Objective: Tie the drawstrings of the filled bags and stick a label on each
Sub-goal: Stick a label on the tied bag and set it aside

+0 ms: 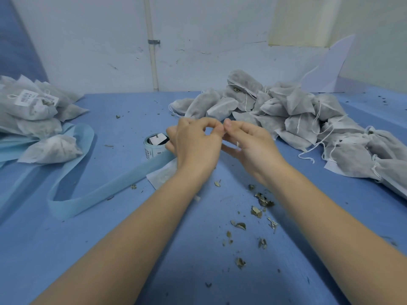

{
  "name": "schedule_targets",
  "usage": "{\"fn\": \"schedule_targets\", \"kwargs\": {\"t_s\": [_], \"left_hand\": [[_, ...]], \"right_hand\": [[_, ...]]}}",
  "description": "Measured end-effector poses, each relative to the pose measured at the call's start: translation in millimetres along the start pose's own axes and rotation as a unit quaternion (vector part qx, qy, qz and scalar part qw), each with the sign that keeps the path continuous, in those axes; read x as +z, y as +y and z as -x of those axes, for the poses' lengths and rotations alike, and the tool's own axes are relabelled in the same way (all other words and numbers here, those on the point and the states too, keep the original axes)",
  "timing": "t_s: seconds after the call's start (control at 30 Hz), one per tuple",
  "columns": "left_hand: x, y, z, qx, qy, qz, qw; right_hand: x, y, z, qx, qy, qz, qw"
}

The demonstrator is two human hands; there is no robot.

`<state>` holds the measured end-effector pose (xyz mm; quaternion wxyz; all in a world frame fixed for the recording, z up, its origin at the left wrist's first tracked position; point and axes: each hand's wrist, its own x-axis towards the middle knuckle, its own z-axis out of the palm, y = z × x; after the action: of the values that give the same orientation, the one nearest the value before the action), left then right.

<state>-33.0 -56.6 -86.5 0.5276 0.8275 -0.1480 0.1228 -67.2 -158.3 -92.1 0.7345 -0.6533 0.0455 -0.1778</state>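
Observation:
My left hand [196, 142] and my right hand [248, 146] meet fingertip to fingertip over the middle of the blue table [132, 238], fingers curled and pinching a thin white drawstring [237, 144] of which only a short bit shows. A white filled bag [163, 176] lies under my left wrist, mostly hidden. A heap of untied grey-white bags [297, 119] with loose strings lies at the right. Bags with labels [28, 106] are piled at the left. A roll of labels [154, 146] stands just left of my left hand.
A long pale-blue backing strip [92, 194] curls from the roll across the left of the table. Dried leaf crumbs [257, 212] are scattered between my forearms. A white wall with a pipe [153, 51] rises behind the table.

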Motion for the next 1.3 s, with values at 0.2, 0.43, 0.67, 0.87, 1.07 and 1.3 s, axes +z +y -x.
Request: {"fn": "schedule_targets", "kwargs": {"t_s": [0.2,0.43,0.67,0.87,1.07,1.3], "left_hand": [[-3.5,7.1,-4.9,-0.029,-0.022,-0.032,0.999],[-12.9,8.0,-11.6,0.014,0.050,-0.124,0.991],[-5.9,-0.3,-6.6,0.040,0.002,0.017,0.999],[2.2,7.6,5.3,-0.162,-0.214,0.290,0.919],[11.0,0.1,13.3,-0.209,-0.302,0.442,0.818],[19.1,-12.7,6.5,-0.280,-0.160,0.380,0.867]], "right_hand": [[8.5,4.3,-0.7,-0.022,0.049,0.014,0.998],[-4.2,0.5,-2.6,-0.095,0.099,0.135,0.981],[-13.0,-1.8,-3.9,-0.095,0.142,0.116,0.978],[-10.9,-3.1,-5.7,-0.014,0.294,-0.133,0.946],[-15.8,1.3,-5.7,0.017,0.417,-0.212,0.884],[-15.7,4.0,-8.2,-0.028,0.275,-0.180,0.944]]}}
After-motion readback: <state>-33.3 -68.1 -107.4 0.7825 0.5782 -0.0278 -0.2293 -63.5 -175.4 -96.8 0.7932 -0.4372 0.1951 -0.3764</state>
